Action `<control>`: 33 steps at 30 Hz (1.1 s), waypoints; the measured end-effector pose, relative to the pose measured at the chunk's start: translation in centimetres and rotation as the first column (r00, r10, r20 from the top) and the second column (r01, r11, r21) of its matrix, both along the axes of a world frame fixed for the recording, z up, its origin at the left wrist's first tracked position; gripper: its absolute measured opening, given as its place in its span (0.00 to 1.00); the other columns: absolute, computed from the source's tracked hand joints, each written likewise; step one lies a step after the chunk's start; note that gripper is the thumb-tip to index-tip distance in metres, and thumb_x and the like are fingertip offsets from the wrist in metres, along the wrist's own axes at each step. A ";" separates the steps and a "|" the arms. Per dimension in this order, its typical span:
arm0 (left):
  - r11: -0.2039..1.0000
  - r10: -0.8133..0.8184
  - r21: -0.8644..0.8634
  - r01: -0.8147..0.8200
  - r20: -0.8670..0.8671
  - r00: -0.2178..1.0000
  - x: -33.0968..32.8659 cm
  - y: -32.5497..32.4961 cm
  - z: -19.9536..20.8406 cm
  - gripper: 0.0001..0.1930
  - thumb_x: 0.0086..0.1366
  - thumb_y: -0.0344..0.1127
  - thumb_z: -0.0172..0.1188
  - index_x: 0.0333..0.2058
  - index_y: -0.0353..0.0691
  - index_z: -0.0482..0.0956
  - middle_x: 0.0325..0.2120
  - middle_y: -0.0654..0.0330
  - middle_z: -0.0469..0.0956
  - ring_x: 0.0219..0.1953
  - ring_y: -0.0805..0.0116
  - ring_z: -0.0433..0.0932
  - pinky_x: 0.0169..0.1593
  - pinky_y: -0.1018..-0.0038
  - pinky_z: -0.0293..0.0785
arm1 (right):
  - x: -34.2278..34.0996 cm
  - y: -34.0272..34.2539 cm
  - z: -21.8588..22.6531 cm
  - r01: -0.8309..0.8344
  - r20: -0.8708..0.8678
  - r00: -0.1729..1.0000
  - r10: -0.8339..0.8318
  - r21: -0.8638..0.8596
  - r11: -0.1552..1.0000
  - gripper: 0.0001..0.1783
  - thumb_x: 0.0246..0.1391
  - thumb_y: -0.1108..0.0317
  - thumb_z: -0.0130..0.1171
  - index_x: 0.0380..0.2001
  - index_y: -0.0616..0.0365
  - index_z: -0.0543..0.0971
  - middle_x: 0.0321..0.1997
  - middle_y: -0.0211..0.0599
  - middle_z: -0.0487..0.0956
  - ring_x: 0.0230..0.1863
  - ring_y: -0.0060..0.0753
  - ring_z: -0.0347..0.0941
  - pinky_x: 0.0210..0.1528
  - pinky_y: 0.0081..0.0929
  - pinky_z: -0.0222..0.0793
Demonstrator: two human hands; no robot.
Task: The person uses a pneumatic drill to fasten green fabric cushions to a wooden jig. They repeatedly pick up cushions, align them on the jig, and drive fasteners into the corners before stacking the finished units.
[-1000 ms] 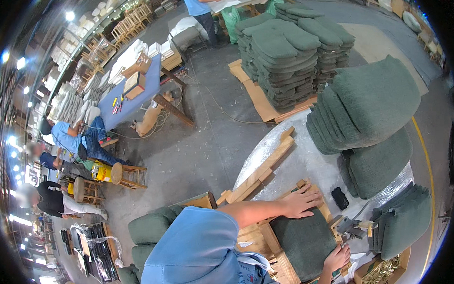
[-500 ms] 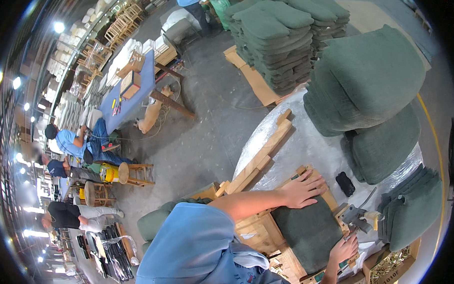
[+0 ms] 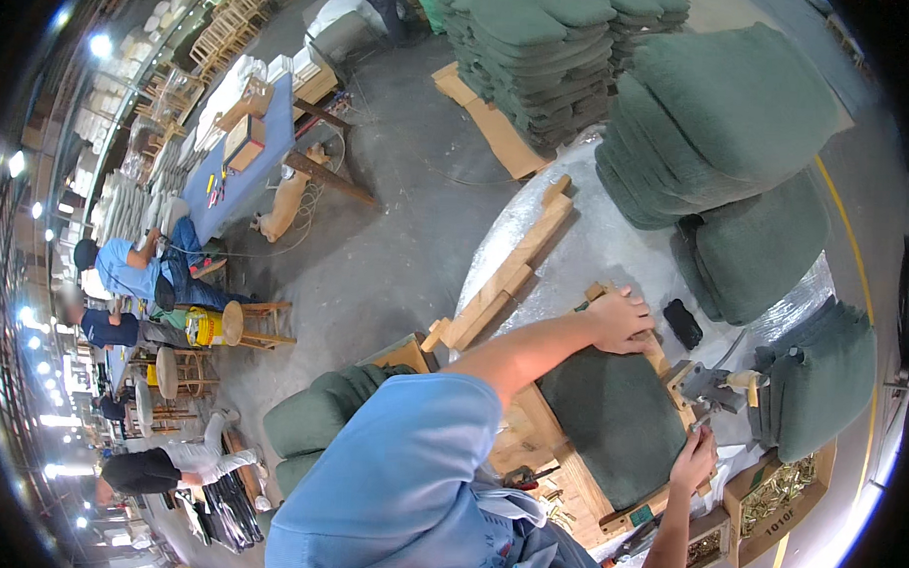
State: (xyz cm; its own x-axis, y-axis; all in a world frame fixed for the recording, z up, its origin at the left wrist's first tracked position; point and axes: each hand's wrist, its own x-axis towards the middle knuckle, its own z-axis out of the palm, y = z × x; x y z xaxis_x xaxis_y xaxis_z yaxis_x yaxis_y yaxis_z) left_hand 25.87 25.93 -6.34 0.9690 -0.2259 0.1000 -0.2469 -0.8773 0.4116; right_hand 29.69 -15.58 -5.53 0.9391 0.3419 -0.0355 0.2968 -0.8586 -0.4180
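A dark green seat pad (image 3: 615, 430) lies flat inside a wooden frame (image 3: 571, 468) in front of me. My left hand (image 3: 620, 322) rests at the frame's far corner, its fingers bent together over the wood. My right hand (image 3: 695, 461) is at the frame's right side, its fingers closed just below a metal clamp (image 3: 711, 386) with a light-coloured handle end. A small part seems to be between those fingertips, but I cannot make it out. A dark hand tool (image 3: 634, 546) with a red end lies by my right forearm.
Green pads are piled at the far right (image 3: 720, 123) and at the right edge (image 3: 821, 382). Wooden strips (image 3: 509, 286) lie on the plastic-wrapped surface beside a black object (image 3: 682, 324). A carton of brass-coloured hardware (image 3: 779, 496) stands at lower right. People work at the left.
My left hand has moved off the pad to the frame's far corner, and its fingers have bent. My right hand has shifted up toward the clamp and closed. The view has also shifted.
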 end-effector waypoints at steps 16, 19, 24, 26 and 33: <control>0.998 0.031 0.048 -0.041 0.189 0.982 1.2 -1.2 -0.6 0.15 0.78 0.52 0.52 0.42 0.47 0.78 0.37 0.57 0.77 0.45 0.57 0.78 0.52 0.59 0.66 | -1.5 0.8 1.1 0.076 0.178 0.982 -0.057 -0.102 0.992 0.19 0.72 0.57 0.55 0.55 0.59 0.79 0.59 0.46 0.80 0.64 0.54 0.73 0.64 0.52 0.63; 0.992 0.057 0.100 -0.072 0.144 0.988 1.0 -1.1 -0.6 0.16 0.79 0.51 0.50 0.46 0.47 0.79 0.39 0.57 0.78 0.47 0.57 0.79 0.53 0.57 0.66 | -4.0 0.5 0.7 0.057 0.286 0.957 -0.037 -0.060 0.997 0.24 0.73 0.56 0.55 0.64 0.59 0.75 0.70 0.46 0.76 0.73 0.54 0.67 0.73 0.53 0.58; 0.995 0.048 0.090 -0.051 0.042 0.998 0.2 -1.3 0.3 0.18 0.79 0.52 0.49 0.48 0.47 0.80 0.41 0.55 0.80 0.50 0.56 0.79 0.56 0.56 0.67 | -9.0 0.8 1.2 0.104 0.253 0.965 -0.074 -0.109 0.989 0.32 0.75 0.54 0.52 0.74 0.59 0.67 0.78 0.52 0.67 0.79 0.57 0.59 0.79 0.56 0.51; 0.993 0.066 0.095 -0.075 0.089 0.994 0.4 -1.1 -0.1 0.18 0.79 0.52 0.49 0.47 0.47 0.80 0.41 0.55 0.80 0.50 0.56 0.79 0.56 0.56 0.67 | -8.5 1.1 1.4 0.150 0.206 0.970 -0.126 -0.106 0.983 0.32 0.76 0.53 0.51 0.74 0.59 0.66 0.78 0.52 0.67 0.80 0.59 0.58 0.80 0.57 0.49; 0.988 0.043 0.144 -0.050 0.054 0.998 0.4 -1.4 0.7 0.17 0.79 0.51 0.49 0.46 0.46 0.79 0.40 0.56 0.79 0.49 0.56 0.79 0.55 0.56 0.67 | -9.4 0.9 1.4 0.153 0.149 0.979 -0.139 -0.087 0.984 0.30 0.76 0.57 0.48 0.75 0.58 0.66 0.81 0.50 0.63 0.81 0.57 0.55 0.82 0.54 0.46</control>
State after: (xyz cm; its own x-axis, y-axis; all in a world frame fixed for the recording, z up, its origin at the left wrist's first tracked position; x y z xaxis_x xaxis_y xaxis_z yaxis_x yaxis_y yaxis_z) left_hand 26.23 24.56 -5.64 0.9733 -0.1965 0.1189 -0.2220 -0.9377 0.2671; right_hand 20.29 -14.67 -4.18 0.9764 0.2025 0.0754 0.2158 -0.9315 -0.2928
